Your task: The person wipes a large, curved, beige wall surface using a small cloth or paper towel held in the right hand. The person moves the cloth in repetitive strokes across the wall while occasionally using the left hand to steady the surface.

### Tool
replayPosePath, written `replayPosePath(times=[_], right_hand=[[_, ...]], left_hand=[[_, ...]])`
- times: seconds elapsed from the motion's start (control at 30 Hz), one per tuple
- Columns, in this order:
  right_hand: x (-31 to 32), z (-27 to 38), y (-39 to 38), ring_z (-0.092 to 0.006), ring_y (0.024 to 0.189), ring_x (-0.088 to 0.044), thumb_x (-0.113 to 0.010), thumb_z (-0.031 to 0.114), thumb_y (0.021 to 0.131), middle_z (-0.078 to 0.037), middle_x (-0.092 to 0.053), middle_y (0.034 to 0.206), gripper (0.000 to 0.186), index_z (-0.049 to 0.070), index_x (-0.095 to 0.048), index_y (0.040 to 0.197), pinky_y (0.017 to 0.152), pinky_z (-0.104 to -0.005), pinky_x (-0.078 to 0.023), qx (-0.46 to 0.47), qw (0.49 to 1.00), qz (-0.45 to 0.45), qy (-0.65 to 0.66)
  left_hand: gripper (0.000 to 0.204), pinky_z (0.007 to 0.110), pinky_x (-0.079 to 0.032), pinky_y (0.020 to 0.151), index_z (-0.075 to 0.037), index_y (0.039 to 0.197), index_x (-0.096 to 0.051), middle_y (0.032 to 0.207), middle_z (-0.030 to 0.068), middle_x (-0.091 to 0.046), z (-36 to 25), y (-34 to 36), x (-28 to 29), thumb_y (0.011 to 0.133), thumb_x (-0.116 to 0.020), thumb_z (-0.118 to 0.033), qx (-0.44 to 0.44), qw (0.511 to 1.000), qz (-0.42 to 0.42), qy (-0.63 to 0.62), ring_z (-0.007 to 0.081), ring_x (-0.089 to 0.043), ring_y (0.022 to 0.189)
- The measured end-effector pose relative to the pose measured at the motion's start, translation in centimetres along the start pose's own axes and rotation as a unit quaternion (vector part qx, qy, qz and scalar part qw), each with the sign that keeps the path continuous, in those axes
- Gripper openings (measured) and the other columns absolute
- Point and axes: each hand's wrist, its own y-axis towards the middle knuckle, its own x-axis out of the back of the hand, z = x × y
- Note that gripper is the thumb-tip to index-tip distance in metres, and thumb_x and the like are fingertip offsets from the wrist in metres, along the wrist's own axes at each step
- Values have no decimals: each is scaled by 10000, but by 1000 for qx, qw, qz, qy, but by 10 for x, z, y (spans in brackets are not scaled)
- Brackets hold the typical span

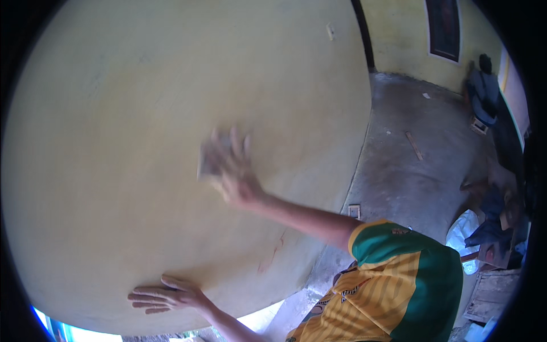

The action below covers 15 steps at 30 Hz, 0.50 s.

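Altogether, two hands [236,178] [182,297] and one pad [207,162] meet one wall [137,188].

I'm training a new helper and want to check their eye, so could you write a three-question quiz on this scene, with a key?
1. True or false: the left hand rests open against the pale wall.
2. The sleeve on the right arm is mainly: A) red; B) green; C) white.
3. What does the right hand hold against the wall?

Key:
1. True.
2. B.
3. A grey pad, blurred in this picture.
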Motion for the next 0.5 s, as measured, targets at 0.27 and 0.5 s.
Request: replayPosePath(times=[0.27, 0.5], right_hand=[[21, -94, -30, -600, 1590, -87, -580, 267, 1049, -304, -220, 1732, 680, 27, -372, 1650, 1262, -732, -70, -137, 990, -29, -4], [-7, -12, -34, -594, 1592, -91, -627, 244, 1036, -281, -184, 1752, 677, 26, -399, 1635, 1257, -741, -78, 34, 999, 40, -11]], left_hand=[[740, 562, -133, 1326, -136, 1710, -265, 1779, 96, -233, -1, -4, 3, 1122, -292, -584, 4, 999, 8, -38, 337, -214, 1640], [744, 553, -135, 1324, -128, 1706, -281, 1780, 100, -235, 2, -3, 2, 1124, -306, -591, 9, 999, -5, -31, 333, -222, 1639]])
